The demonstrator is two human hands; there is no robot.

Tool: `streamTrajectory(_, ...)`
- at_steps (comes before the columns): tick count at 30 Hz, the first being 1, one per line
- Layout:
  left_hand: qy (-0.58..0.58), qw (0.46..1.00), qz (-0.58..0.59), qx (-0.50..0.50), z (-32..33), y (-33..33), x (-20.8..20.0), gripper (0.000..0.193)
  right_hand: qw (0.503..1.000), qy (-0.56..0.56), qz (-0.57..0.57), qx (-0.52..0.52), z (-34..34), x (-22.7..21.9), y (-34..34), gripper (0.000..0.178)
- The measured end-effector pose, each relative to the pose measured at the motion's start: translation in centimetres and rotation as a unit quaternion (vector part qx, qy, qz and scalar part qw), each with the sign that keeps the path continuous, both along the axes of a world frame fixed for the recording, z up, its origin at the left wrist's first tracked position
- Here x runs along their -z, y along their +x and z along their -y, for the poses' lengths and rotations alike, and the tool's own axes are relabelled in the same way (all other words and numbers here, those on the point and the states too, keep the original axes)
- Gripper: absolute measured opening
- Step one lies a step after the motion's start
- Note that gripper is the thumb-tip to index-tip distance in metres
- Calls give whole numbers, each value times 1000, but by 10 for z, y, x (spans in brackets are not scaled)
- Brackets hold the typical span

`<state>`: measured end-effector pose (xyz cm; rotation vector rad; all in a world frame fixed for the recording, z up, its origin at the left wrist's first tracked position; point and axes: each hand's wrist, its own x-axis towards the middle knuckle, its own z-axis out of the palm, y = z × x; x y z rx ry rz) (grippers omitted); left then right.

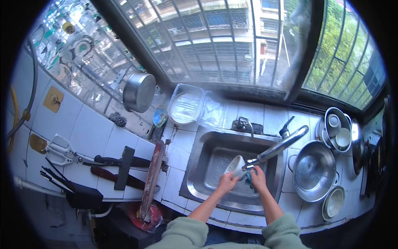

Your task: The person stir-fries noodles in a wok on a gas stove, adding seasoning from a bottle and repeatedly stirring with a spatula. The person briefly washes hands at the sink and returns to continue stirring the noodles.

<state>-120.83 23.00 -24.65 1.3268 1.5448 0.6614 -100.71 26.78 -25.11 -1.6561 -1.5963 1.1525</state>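
Over the steel sink (pixel 209 143), my left hand (pixel 226 183) grips a small white bowl (pixel 236 164) by its near edge. The bowl is tilted, its inside partly showing. Close beside it, my right hand (pixel 259 178) is closed on a teal cloth (pixel 249 181), which is small and mostly covered by the fingers. The chrome faucet (pixel 284 143) reaches in from the right, its spout end just above the bowl and the cloth. Whether the cloth touches the bowl I cannot tell. Wet spots show on the sink floor.
Right of the sink stand a large metal basin (pixel 314 171), stacked bowls (pixel 333 202) and a pot with bowls inside (pixel 342 139). A clear plastic container (pixel 185 108) sits behind left. Knives (pixel 124 178) and scissors (pixel 62 151) hang on the left wall, near a wooden board (pixel 151 178).
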Motion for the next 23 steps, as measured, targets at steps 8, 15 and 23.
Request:
streamTrajectory(8,299,869,-291,264,5,-2,-12,15,943,-279,-182,16,-11,16,8,36)
streamTrajectory(15,170,977,-8,-131,15,19,15,72,919,-271,-259,121,12,29,1,31)
streamTrajectory(23,-135,815,494,-271,5,26,65,65,984,-105,116,86,8,53,24,49)
